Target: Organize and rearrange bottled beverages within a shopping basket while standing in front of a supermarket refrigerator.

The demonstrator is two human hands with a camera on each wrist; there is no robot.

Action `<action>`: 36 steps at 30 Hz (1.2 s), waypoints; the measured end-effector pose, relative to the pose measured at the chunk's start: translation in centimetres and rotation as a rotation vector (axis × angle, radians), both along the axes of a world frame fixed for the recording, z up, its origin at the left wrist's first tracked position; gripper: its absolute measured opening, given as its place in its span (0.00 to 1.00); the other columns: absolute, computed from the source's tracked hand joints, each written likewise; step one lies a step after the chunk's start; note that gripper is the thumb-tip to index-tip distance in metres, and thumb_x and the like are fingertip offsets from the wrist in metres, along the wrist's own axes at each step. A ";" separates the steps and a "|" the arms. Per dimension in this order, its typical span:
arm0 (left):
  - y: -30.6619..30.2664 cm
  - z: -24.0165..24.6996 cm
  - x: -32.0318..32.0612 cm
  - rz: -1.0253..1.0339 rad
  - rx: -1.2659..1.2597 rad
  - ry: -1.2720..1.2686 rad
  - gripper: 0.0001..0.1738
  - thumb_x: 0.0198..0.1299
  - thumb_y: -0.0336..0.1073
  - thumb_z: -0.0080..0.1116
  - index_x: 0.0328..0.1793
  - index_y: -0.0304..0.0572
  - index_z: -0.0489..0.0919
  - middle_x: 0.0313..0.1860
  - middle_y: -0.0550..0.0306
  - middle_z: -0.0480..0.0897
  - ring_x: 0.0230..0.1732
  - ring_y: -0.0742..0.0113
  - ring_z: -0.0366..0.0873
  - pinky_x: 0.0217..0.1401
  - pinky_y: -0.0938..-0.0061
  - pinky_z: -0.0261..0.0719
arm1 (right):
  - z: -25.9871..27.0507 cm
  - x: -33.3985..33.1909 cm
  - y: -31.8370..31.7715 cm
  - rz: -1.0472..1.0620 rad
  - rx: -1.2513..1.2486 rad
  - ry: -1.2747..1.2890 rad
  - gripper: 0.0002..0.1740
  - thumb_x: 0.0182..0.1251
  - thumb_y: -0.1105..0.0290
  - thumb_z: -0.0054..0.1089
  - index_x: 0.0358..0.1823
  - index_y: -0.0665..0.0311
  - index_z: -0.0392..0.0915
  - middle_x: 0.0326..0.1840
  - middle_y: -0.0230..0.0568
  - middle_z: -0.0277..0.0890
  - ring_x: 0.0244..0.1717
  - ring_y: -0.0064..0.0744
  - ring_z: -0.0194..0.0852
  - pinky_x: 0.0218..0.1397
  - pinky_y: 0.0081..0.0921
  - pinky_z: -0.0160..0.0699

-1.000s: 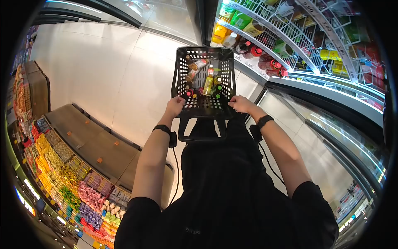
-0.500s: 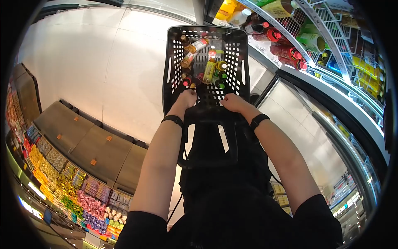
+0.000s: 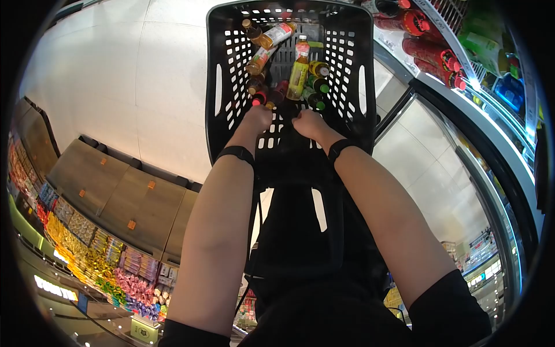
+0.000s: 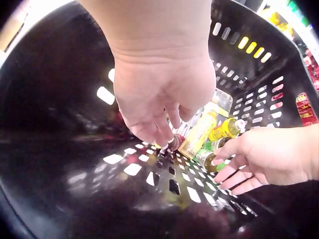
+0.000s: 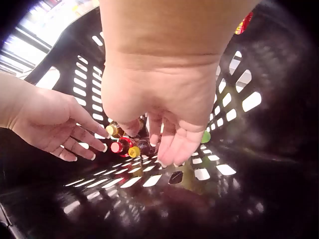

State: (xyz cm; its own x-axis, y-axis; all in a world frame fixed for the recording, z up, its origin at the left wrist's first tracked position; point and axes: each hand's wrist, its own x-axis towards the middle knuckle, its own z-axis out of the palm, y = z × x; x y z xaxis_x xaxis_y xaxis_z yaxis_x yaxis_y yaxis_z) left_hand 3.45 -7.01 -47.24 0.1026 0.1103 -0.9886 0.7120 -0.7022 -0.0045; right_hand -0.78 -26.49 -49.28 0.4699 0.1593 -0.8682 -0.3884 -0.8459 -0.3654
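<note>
Both bare hands reach down inside a black shopping basket (image 3: 218, 130) that holds several drink bottles. My left hand (image 3: 258, 119) is close to a red-capped bottle (image 3: 259, 99) at the near left; in the left wrist view its fingers point down, loosely bent. Over on the other side, my right hand (image 3: 311, 124) hangs near a green-capped bottle (image 3: 315, 99), and in the right wrist view its relaxed fingers hold nothing. A bottle with a yellow label (image 3: 298, 78) lies between the hands, a little farther in. More bottles, among them an amber one (image 3: 277, 35), lie toward the far end.
A lit fridge with bottles on wire shelves (image 3: 439, 43) stands at the right, its glass door (image 3: 428, 139) beside the basket. Brown display units (image 3: 139, 199) with bright packets (image 3: 87, 248) run along the left. Pale tiled floor (image 3: 144, 75) spreads between.
The basket looks larger and nearer. Both hands have moved from its near rim down inside, closer together and nearer the bottles.
</note>
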 end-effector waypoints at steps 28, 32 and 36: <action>-5.7 -7.1 -1.2 0.080 0.395 -0.195 0.26 0.59 0.51 0.67 0.50 0.32 0.86 0.51 0.35 0.87 0.55 0.41 0.86 0.57 0.56 0.84 | -19.2 -1.7 8.4 -1.174 0.264 0.342 0.22 0.69 0.64 0.71 0.57 0.71 0.80 0.49 0.43 0.83 0.43 0.33 0.85 0.44 0.32 0.84; -6.4 -1.9 -0.5 0.085 0.456 -0.246 0.23 0.60 0.50 0.66 0.48 0.36 0.88 0.48 0.37 0.88 0.52 0.42 0.87 0.55 0.55 0.85 | -10.8 0.9 6.6 -1.255 0.372 0.610 0.19 0.72 0.63 0.68 0.54 0.71 0.80 0.47 0.43 0.84 0.42 0.33 0.85 0.42 0.32 0.84; -6.5 4.2 -1.1 0.108 0.469 -0.336 0.21 0.57 0.49 0.67 0.42 0.36 0.89 0.41 0.38 0.89 0.47 0.43 0.88 0.53 0.57 0.86 | -4.0 1.1 5.6 -1.261 0.401 0.641 0.17 0.74 0.62 0.65 0.53 0.69 0.80 0.46 0.41 0.84 0.42 0.33 0.85 0.43 0.33 0.85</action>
